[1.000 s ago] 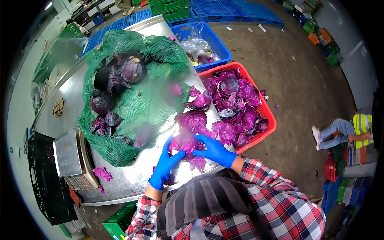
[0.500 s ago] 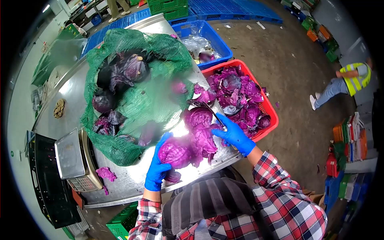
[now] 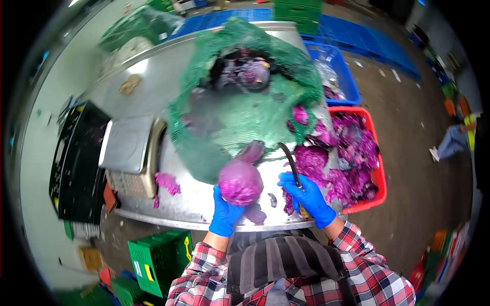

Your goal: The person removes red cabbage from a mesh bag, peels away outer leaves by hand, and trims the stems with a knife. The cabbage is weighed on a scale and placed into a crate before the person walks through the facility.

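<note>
My left hand, in a blue glove, cups a round red cabbage from its left and underside, just above the metal table. In my gloved right hand is a knife with a dark curved blade pointing up and away; part of its yellowish handle shows below the palm. Loose purple leaves are heaped beside the right hand at the table's edge. Ahead of both hands lies an open green mesh bag with several dark cabbages inside.
A red crate full of purple leaves stands against the table's right side, with a blue crate behind it. A scale and a black crate are at the left. A green crate sits below. Someone in a yellow vest is at far right.
The view has swung right, so things appear shifted. The cabbage in my left hand is now apart from the leaf pile. My right hand still has the knife, its blade now plainly visible.
</note>
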Action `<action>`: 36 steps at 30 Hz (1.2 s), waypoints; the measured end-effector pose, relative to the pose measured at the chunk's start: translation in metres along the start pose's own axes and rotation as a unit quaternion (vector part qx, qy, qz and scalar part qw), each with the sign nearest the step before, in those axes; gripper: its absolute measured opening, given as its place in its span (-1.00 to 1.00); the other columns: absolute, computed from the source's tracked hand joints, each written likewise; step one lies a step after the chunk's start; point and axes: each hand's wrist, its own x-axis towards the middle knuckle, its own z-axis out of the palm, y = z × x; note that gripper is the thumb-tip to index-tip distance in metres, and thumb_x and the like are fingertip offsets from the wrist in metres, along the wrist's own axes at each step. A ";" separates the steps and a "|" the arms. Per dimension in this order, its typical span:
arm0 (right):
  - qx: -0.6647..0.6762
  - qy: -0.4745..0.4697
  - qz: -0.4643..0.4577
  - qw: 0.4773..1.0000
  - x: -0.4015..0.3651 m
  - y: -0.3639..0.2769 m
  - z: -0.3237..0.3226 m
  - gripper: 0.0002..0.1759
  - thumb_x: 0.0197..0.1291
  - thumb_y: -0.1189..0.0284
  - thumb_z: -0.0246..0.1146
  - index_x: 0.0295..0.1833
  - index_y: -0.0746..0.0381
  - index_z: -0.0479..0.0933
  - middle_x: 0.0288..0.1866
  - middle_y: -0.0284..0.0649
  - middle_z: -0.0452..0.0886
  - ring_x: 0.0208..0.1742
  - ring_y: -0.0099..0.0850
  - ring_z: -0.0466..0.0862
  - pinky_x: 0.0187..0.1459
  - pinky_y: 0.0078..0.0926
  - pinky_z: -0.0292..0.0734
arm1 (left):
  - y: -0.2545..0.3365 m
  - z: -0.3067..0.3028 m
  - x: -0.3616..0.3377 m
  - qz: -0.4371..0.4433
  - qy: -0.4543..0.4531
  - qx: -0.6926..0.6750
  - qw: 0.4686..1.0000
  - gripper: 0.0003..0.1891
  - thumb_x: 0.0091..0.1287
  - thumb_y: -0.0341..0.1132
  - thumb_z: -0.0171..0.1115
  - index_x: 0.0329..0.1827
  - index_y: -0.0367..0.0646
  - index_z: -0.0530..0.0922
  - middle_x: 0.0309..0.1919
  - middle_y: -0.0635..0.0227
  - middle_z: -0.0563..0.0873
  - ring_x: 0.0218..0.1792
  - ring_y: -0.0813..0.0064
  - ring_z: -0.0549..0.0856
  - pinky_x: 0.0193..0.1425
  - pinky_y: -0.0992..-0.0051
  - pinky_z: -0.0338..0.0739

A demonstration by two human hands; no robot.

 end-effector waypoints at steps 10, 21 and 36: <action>-0.043 -0.128 0.062 0.989 0.047 0.007 0.058 -0.65 0.33 0.39 0.14 0.17 0.31 0.46 -0.11 -0.33 0.67 -0.59 -0.71 0.47 -0.54 -0.75 0.34 | 0.050 -0.001 -0.062 0.152 -0.004 0.128 0.980 -0.05 0.12 -0.02 0.38 0.48 -0.18 0.05 0.39 0.09 0.26 0.38 0.13 0.32 0.45 0.09 0.22; -0.054 -0.042 0.042 0.997 0.081 0.027 0.173 -0.70 0.27 0.43 0.18 0.01 0.41 0.51 -0.25 -0.19 0.66 -0.48 -0.55 0.58 -0.49 -0.69 0.41 | 0.363 -0.026 -0.110 0.431 0.070 0.074 0.897 -0.06 0.10 0.47 0.04 0.45 0.05 0.19 0.37 0.19 0.33 0.32 0.02 0.36 0.35 -0.09 0.28; -0.134 0.013 0.060 0.989 0.130 0.066 0.326 -0.70 0.34 0.37 0.13 0.12 0.24 0.50 -0.31 -0.36 0.66 -0.71 -0.70 0.40 -0.69 -0.73 0.26 | 0.783 -0.135 -0.163 0.220 0.531 0.805 0.146 -0.09 -0.24 0.04 0.49 0.28 -0.04 0.38 0.11 -0.01 0.49 0.10 -0.12 0.50 0.12 0.12 0.51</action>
